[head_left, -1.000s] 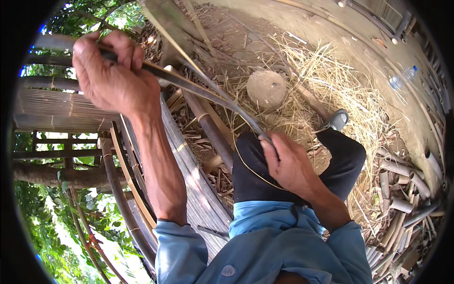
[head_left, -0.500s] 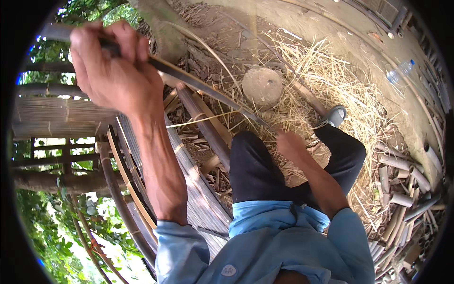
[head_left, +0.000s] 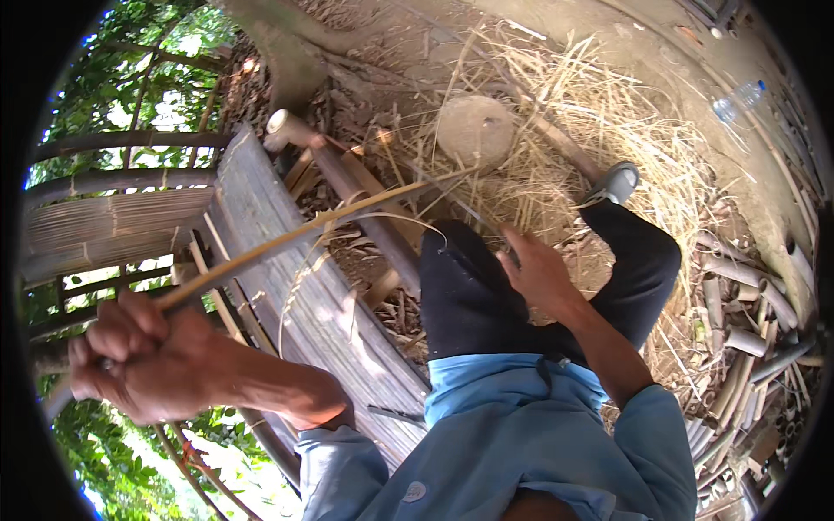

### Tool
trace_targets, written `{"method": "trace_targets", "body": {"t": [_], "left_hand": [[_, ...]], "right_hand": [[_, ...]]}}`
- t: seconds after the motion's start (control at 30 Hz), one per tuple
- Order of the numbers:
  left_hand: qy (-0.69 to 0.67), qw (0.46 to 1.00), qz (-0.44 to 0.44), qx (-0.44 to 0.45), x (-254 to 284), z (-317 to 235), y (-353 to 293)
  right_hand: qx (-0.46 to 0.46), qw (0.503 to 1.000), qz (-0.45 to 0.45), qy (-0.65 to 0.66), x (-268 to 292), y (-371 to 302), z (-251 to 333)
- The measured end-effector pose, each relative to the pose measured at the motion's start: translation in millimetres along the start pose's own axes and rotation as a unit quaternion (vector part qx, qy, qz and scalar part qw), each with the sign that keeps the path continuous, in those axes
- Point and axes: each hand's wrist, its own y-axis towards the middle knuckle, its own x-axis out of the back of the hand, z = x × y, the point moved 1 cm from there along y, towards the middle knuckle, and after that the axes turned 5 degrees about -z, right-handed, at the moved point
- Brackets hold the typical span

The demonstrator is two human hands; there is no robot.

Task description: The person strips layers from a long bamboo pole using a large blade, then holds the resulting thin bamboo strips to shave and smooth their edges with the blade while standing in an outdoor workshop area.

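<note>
My left hand (head_left: 143,356) is closed in a fist around a long bamboo strip (head_left: 291,234), low at the left. From the fist the strip slants up and away to the right, its far end over the straw near the round block (head_left: 474,130). Thin curled shavings (head_left: 289,300) hang by the strip above the bench. Above my right thigh and between my knees, my right hand (head_left: 540,271) is closed on a dark handle. A narrow greyish blade seems to run from it up and left, so it looks like a knife; the strip and straw partly hide it.
A slatted bamboo bench (head_left: 347,339) lies along my left side. Beyond it stand a bamboo pole (head_left: 343,182) and a tree trunk (head_left: 291,65). Loose straw (head_left: 599,113) covers the ground ahead; cut bamboo pieces (head_left: 743,343) and a plastic bottle (head_left: 738,102) lie at the right.
My left hand has swung down and left with the bamboo strip, whose far end has come away from my right hand. The right hand has shifted only slightly.
</note>
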Motion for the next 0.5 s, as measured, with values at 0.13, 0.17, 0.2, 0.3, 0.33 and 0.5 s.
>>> {"method": "trace_targets", "body": {"t": [0.13, 0.17, 0.2, 0.3, 0.33, 0.5], "left_hand": [[0.013, 0.999, 0.024, -0.04, 6, -10, -34], [-0.005, 0.999, 0.022, -0.03, 4, 6, -55], [-0.016, 0.999, 0.024, -0.022, 1, 11, -70], [0.038, 0.998, -0.039, -0.03, -5, 3, -99], [0.04, 0.998, -0.038, -0.023, -9, 2, -108], [0.057, 0.994, -0.082, -0.044, -30, -6, -114]], "right_hand": [[-0.002, 1.0, 0.0, 0.02, -4, 19, 3], [0.004, 1.0, -0.006, 0.012, -2, 21, 0], [0.005, 1.0, -0.003, 0.018, -3, 22, 8], [0.072, 0.994, -0.053, 0.057, 7, 25, 39], [0.074, 0.995, -0.042, 0.042, 11, 27, 54], [0.082, 0.993, -0.011, 0.089, 39, 26, 120]]}}
